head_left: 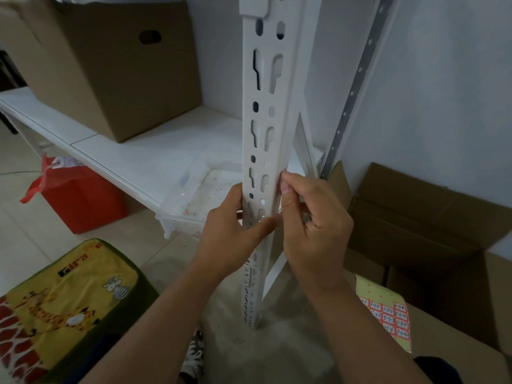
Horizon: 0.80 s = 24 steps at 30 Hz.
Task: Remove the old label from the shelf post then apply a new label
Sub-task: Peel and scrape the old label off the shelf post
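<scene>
Both hands grip the shelf post point(266, 151): left hand point(235, 231) steadying, right hand point(313, 223) pinching its edge.

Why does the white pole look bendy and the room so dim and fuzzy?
Head view: the wide-angle lens bows the shelf post and the shelf edge; light is dim and soft, without glare; the hands look smeared; the label sheet is barely readable.
</scene>
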Tool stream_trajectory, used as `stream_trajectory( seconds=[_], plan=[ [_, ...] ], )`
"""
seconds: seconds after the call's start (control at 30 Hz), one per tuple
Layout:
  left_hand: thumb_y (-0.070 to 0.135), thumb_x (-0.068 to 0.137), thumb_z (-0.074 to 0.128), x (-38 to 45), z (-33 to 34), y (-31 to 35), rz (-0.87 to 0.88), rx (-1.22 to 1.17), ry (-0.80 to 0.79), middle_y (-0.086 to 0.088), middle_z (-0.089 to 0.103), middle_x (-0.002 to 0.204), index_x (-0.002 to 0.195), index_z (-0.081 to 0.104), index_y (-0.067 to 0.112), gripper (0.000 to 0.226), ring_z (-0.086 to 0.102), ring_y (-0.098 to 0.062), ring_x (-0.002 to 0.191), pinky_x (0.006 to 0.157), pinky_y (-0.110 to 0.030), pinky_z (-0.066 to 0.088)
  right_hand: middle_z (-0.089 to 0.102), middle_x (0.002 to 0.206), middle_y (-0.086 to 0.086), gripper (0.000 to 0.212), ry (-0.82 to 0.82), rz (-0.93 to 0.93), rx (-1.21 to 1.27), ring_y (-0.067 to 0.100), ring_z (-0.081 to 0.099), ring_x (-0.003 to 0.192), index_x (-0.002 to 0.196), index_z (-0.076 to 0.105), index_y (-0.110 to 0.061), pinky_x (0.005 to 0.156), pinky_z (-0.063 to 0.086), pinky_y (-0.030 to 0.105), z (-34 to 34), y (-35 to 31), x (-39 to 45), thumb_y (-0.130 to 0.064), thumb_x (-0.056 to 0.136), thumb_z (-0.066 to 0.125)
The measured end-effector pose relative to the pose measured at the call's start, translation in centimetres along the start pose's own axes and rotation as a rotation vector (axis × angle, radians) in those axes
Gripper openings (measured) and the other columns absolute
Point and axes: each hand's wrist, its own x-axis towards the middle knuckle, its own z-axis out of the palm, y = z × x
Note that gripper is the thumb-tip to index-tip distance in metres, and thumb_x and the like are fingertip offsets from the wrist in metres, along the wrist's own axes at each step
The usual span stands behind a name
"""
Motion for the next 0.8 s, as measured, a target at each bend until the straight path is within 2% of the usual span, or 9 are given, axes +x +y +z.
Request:
stream_trajectory(
  seconds=[0.07, 0.17, 0.33, 0.43, 0.53, 0.63, 0.73, 0.8],
  plan=[
    [0.061, 0.063, 0.064, 0.0, 0.0, 0.0, 0.001, -0.004, -0.001, 0.018, 0.066, 0.11, 0.118, 0.052, 0.031, 0.064, 0.065, -0.005, 0.101, 0.086, -0.022, 0.055, 0.07, 0.099, 0.013, 0.021, -0.003, -0.024, -0.035, 0.012, 0.063, 0.096, 0.105, 0.068, 0.003, 0.082, 0.052, 0.015, 0.0, 0.2, -0.1, -0.01, 0.092, 0.058],
    [0.059, 0.064, 0.065, 0.0, 0.1, 0.1, -0.009, -0.006, -0.008, 0.022, 0.064, 0.107, 0.117, 0.051, 0.033, 0.06, 0.064, -0.001, 0.098, 0.082, -0.017, 0.055, 0.07, 0.1, 0.013, 0.021, -0.015, -0.05, -0.067, 0.011, 0.062, 0.098, 0.106, 0.068, 0.003, 0.085, 0.05, 0.013, -0.1, 0.4, -0.3, -0.009, 0.092, 0.058],
    [0.051, 0.071, 0.071, 0.1, 0.1, -0.2, -0.007, -0.005, 0.011, 0.019, 0.066, 0.109, 0.12, 0.053, 0.03, 0.056, 0.065, -0.002, 0.099, 0.082, -0.017, 0.054, 0.07, 0.099, 0.012, 0.02, -0.028, -0.044, -0.046, 0.011, 0.062, 0.096, 0.105, 0.068, 0.002, 0.085, 0.051, 0.015, -0.2, 0.4, 0.1, -0.008, 0.093, 0.057],
    [0.057, 0.068, 0.067, -0.1, 0.4, -0.3, -0.016, -0.018, 0.032, 0.027, 0.066, 0.102, 0.118, 0.053, 0.034, 0.056, 0.064, 0.006, 0.095, 0.077, -0.01, 0.051, 0.07, 0.098, 0.011, 0.021, -0.046, -0.037, -0.025, 0.009, 0.061, 0.096, 0.103, 0.068, 0.002, 0.084, 0.049, 0.013, -0.3, 0.4, 0.4, -0.011, 0.094, 0.054],
    [0.051, 0.074, 0.069, -0.2, 0.8, -0.5, -0.017, -0.041, 0.059, 0.033, 0.065, 0.099, 0.115, 0.053, 0.036, 0.047, 0.063, 0.009, 0.094, 0.074, -0.007, 0.049, 0.07, 0.098, 0.01, 0.021, -0.06, -0.025, -0.014, 0.009, 0.06, 0.097, 0.103, 0.067, 0.001, 0.084, 0.049, 0.011, -0.3, 0.4, 0.5, -0.013, 0.094, 0.054],
    [0.058, 0.072, 0.072, -0.2, 1.1, -0.5, -0.016, -0.056, 0.068, 0.032, 0.065, 0.1, 0.114, 0.053, 0.037, 0.051, 0.063, 0.008, 0.095, 0.075, -0.011, 0.051, 0.069, 0.098, 0.01, 0.023, -0.056, -0.025, -0.012, 0.009, 0.06, 0.096, 0.102, 0.067, 0.001, 0.084, 0.048, 0.011, -0.2, 0.4, 0.5, -0.015, 0.095, 0.053],
    [0.065, 0.069, 0.067, -0.4, 1.3, -0.6, -0.021, -0.08, 0.076, 0.023, 0.067, 0.1, 0.114, 0.054, 0.034, 0.056, 0.065, 0.002, 0.097, 0.08, -0.021, 0.056, 0.069, 0.097, 0.011, 0.02, -0.043, -0.039, -0.018, 0.009, 0.06, 0.095, 0.102, 0.068, 0.002, 0.084, 0.048, 0.011, -0.1, 0.5, 0.4, -0.011, 0.094, 0.054],
    [0.067, 0.069, 0.066, -0.5, 1.4, -0.5, -0.026, -0.093, 0.075, 0.023, 0.067, 0.1, 0.116, 0.054, 0.032, 0.06, 0.064, 0.003, 0.097, 0.08, -0.02, 0.056, 0.069, 0.097, 0.011, 0.016, -0.036, -0.05, -0.023, 0.01, 0.06, 0.095, 0.101, 0.068, 0.003, 0.084, 0.049, 0.014, -0.1, 0.6, 0.3, -0.006, 0.093, 0.057]
  ],
)
